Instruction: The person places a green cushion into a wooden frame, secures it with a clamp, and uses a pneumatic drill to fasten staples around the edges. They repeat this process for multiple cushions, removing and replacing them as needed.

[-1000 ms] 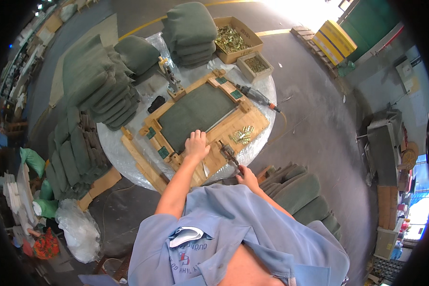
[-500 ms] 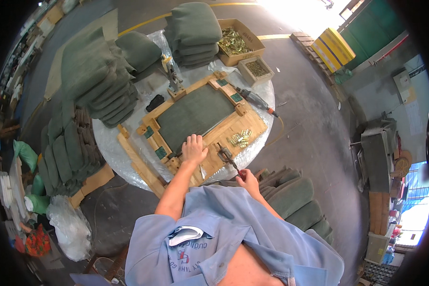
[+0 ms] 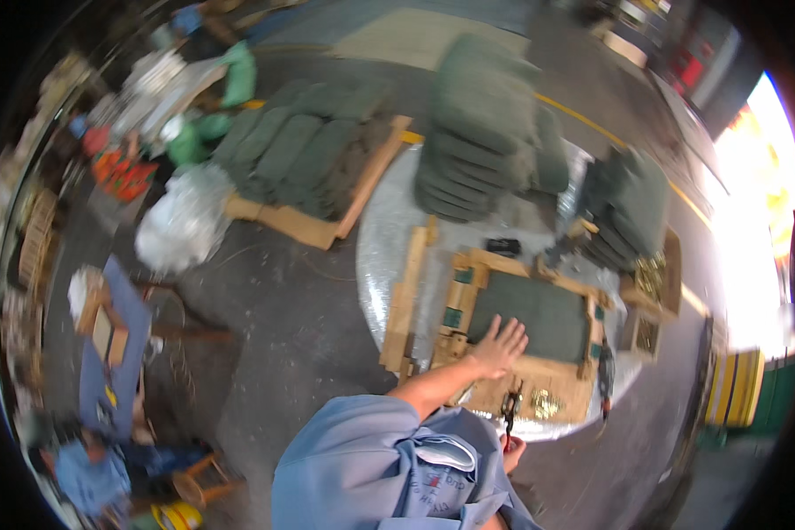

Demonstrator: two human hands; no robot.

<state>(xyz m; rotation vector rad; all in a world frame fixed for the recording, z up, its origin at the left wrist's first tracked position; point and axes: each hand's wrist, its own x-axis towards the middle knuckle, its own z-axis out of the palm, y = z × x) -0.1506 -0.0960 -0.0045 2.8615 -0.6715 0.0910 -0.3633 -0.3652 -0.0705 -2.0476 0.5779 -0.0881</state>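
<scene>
My left hand [image 3: 502, 344] lies on the near edge of a dark green fabric-covered panel [image 3: 548, 309], palm down with its fingers spread. The panel sits flat inside a wooden frame jig [image 3: 579, 402] on the round, plastic-covered table. My right hand [image 3: 513, 456], partly hidden by my shirt, is closed round the red handle of a dark metal clamp [image 3: 511, 403] at the jig's near edge. Beside the clamp on the bare wood lie several small brass hinge-like pieces [image 3: 545, 405]. Motion blurs the view somewhat.
Green cushion stacks [image 3: 477, 141] stand at the table's back, with another pile [image 3: 300, 150] on the floor to the left. Brass pieces fill a cardboard box [image 3: 654, 278]. A power screwdriver [image 3: 606, 375] lies right of the jig. A person in blue [image 3: 93, 481] is at lower left.
My view has swung left, so the table appears farther right. The left hand's fingers have spread on the panel. The right hand still grips the red handle.
</scene>
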